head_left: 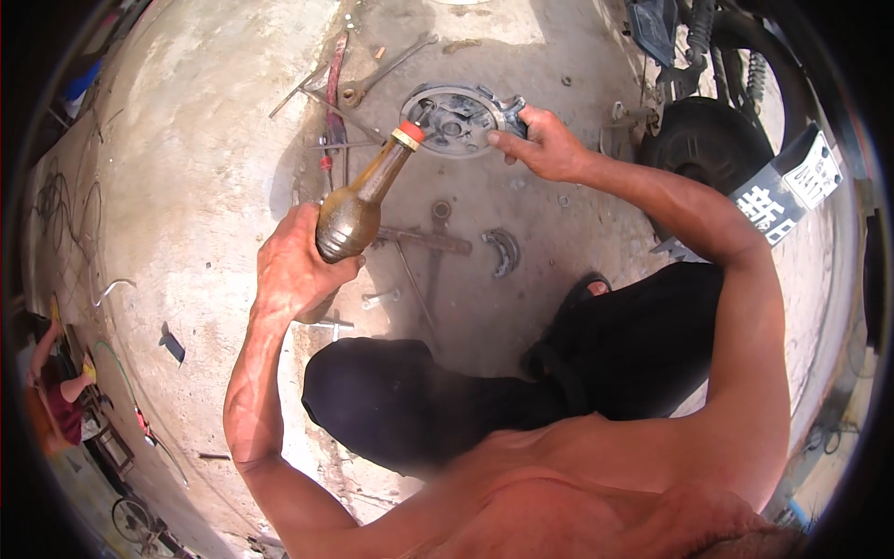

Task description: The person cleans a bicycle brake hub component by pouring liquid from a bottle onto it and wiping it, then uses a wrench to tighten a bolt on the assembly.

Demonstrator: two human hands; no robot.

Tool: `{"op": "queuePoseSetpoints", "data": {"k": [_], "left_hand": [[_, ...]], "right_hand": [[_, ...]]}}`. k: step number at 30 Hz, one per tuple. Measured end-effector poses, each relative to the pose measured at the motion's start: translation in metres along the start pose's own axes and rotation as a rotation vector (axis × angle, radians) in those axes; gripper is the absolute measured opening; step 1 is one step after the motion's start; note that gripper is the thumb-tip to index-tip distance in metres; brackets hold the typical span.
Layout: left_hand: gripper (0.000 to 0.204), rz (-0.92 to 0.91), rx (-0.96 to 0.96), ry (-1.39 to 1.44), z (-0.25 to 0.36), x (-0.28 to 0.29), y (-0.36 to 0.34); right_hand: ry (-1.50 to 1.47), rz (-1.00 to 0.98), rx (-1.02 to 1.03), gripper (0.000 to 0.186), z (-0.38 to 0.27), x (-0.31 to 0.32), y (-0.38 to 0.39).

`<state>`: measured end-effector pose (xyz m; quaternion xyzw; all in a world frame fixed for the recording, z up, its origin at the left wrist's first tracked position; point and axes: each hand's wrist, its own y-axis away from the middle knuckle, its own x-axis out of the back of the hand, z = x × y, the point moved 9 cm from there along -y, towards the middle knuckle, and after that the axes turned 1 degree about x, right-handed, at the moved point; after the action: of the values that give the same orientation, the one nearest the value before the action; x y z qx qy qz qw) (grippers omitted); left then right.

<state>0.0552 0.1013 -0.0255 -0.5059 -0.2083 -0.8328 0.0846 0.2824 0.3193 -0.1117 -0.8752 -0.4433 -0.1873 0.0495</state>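
My left hand [293, 259] is closed around a brown glass bottle [350, 222] with a red cap, tilted so that its neck points up and right. The bottle's tip comes up against the left side of a round grey brake plate [453, 129] in the view; whether they touch I cannot tell. Dark mechanism parts show inside the plate's rim. Closed on the plate's right edge, at a small lever, is my right hand [548, 144], thumb on the near side. Just below the plate a curved brake shoe [504, 252] lies on the concrete floor.
A hammer [424, 239], a small wrench [380, 298], a large wrench [386, 73] and rods lie around the bottle. At upper right stands a motorcycle with a black wheel [703, 144] and a plate. A person in red [65, 405] is at far left.
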Motion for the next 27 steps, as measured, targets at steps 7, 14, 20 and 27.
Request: {"op": "queuePoseSetpoints", "data": {"k": [7, 14, 20, 27], "left_hand": [[0.052, -0.044, 0.033, 0.098, 0.004, 0.008, -0.001], [0.052, -0.056, 0.052, 0.150, 0.007, 0.001, 0.000], [0.052, -0.028, 0.047, 0.173, 0.004, 0.004, 0.005], [0.051, 0.002, 0.021, 0.060, 0.001, 0.004, 0.008]], "right_hand": [[-0.121, -0.086, -0.082, 0.038, 0.001, 0.002, -0.007], [-0.173, -0.236, -0.234, 0.040, 0.002, -0.018, 0.002], [-0.306, -0.187, -0.289, 0.043, 0.017, -0.015, 0.000], [-0.363, -0.130, -0.283, 0.043, 0.020, -0.008, -0.004]]}}
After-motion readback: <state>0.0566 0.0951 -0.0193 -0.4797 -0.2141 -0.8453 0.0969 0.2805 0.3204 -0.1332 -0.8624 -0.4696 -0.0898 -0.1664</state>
